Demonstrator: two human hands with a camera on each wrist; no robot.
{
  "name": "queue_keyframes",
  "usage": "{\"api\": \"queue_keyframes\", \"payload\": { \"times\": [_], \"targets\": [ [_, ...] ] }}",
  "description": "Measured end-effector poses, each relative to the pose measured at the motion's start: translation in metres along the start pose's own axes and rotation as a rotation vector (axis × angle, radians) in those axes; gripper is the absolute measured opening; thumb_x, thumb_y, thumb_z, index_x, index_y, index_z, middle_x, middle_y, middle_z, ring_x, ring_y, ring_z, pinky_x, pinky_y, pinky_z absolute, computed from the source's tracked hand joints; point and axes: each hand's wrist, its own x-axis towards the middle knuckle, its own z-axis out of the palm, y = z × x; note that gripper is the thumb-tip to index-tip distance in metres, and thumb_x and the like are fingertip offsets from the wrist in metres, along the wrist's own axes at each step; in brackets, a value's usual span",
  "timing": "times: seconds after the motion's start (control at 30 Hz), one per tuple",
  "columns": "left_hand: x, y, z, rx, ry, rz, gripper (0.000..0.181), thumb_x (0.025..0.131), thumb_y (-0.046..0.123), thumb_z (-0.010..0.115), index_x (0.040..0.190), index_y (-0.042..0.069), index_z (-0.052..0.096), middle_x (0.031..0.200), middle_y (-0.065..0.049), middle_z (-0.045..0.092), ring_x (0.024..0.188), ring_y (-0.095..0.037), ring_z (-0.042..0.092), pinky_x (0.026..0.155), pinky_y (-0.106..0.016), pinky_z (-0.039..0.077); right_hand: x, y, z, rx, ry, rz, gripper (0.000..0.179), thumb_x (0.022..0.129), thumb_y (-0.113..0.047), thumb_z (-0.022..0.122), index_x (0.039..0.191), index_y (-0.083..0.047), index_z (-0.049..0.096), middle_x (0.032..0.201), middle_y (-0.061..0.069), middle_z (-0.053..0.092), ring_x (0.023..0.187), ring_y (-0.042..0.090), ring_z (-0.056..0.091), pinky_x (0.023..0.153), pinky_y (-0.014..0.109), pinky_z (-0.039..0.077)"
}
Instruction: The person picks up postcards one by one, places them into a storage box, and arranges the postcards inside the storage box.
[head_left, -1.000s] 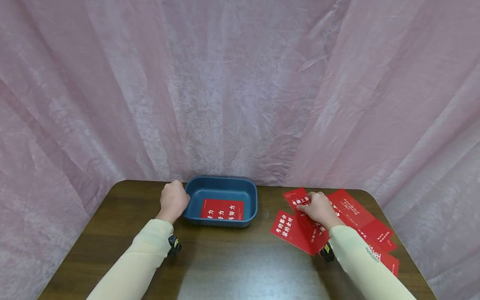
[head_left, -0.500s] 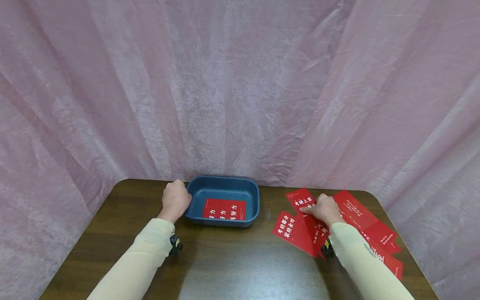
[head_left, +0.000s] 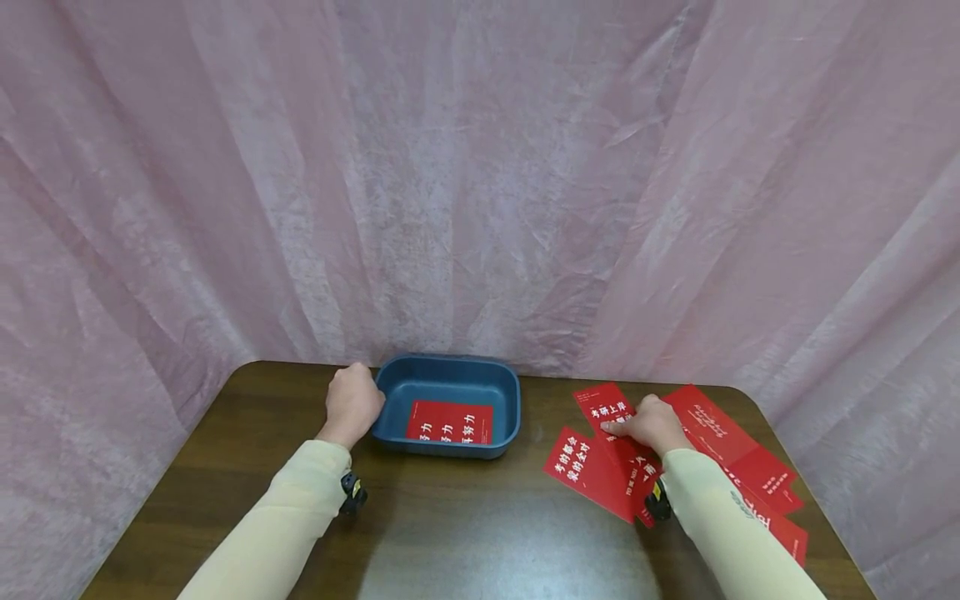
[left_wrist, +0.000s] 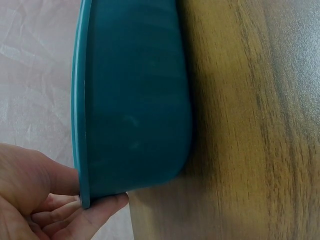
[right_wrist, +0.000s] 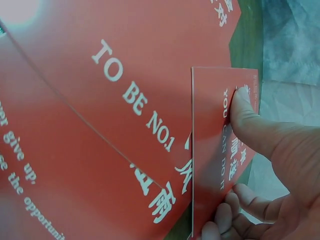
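My left hand (head_left: 354,406) grips the left rim of a blue plastic basin (head_left: 447,451). In the left wrist view, the thumb and fingers (left_wrist: 102,210) pinch the basin's corner from both sides of the rim. A red card (head_left: 450,417) with white lettering lies inside the basin. My right hand (head_left: 654,422) is over a spread of overlapping red cards at the right. In the right wrist view, it holds a red card (right_wrist: 210,145) printed "YOU CAN DO IT", thumb on its face and fingers curled at its lower edge. The undersides of those fingers are partly hidden.
More red cards (head_left: 705,421) lie fanned toward the table's right edge, and another card (head_left: 588,479) lies left of the right hand. The wooden table (head_left: 465,525) reaches back to a pink curtain (head_left: 480,183). A dark wrist device (head_left: 351,492) sits on the left wrist.
My right hand has shifted slightly right over the cards, uncovering more lettering on the card beneath its thumb. The left hand keeps its grip on the basin, and the head view has shifted slightly.
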Motion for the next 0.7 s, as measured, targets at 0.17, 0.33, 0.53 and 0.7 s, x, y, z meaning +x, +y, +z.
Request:
{"api": "queue_keyframes", "payload": {
  "times": [0.17, 0.33, 0.53, 0.7],
  "targets": [
    [-0.0002, -0.0008, 0.0003, -0.005, -0.015, -0.004, 0.016, 0.081, 0.010, 0.057, 0.071, 0.000, 0.062, 0.064, -0.015, 0.061, 0.052, -0.024, 0.058, 0.041, -0.031, 0.043, 0.0000, 0.0021, 0.0000, 0.016, 0.003, 0.002, 0.072, 0.068, -0.047, 0.078, 0.107, 0.003, 0.045, 0.097, 0.020, 0.058, 0.077, 0.027, 0.062, 0.060, 0.038, 0.055],
    [0.0009, -0.0013, -0.0003, -0.003, -0.010, 0.000, 0.017, 0.081, 0.009, 0.056, 0.069, 0.000, 0.061, 0.063, -0.015, 0.061, 0.051, -0.023, 0.057, 0.040, -0.031, 0.042, 0.0001, 0.0028, -0.0015, 0.009, 0.001, 0.004, 0.073, 0.066, -0.049, 0.079, 0.108, 0.002, 0.047, 0.097, 0.018, 0.059, 0.076, 0.026, 0.062, 0.058, 0.035, 0.054],
    [0.0020, -0.0014, -0.0003, 0.000, -0.003, 0.013, 0.018, 0.081, 0.009, 0.055, 0.066, 0.001, 0.060, 0.062, -0.014, 0.060, 0.050, -0.023, 0.057, 0.040, -0.031, 0.042, -0.0005, 0.0029, -0.0023, -0.013, -0.008, -0.007, 0.073, 0.066, -0.051, 0.078, 0.109, 0.004, 0.054, 0.094, 0.015, 0.062, 0.075, 0.024, 0.062, 0.056, 0.033, 0.053],
    [0.0020, -0.0012, -0.0006, -0.001, -0.003, 0.014, 0.017, 0.081, 0.009, 0.055, 0.068, 0.001, 0.061, 0.063, -0.014, 0.061, 0.051, -0.023, 0.058, 0.041, -0.033, 0.043, -0.0005, 0.0030, -0.0018, -0.024, 0.005, -0.023, 0.074, 0.066, -0.052, 0.077, 0.110, 0.003, 0.053, 0.095, 0.016, 0.061, 0.078, 0.025, 0.061, 0.055, 0.033, 0.052]
  ]
}}
